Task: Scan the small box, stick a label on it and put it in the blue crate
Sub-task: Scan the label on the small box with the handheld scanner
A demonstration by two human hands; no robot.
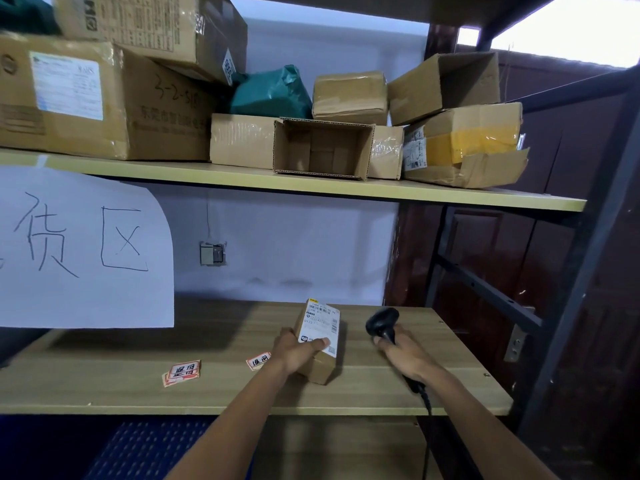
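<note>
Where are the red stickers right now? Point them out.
The red stickers lie on the lower shelf, left of the small box in the left hand; one is beside that hand.

Two bare forearms reach in from the near edge, no sleeves, watch or rings showing. The left hand [298, 353] and right hand [406, 355] are ungloved, fingers slender, nails short.

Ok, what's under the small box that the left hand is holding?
The small box stands tilted on the wooden shelf, gripped by the left hand. Only bare shelf shows around its base; the spot directly beneath it is covered. A red-and-white label lies just beside the hand.
</note>
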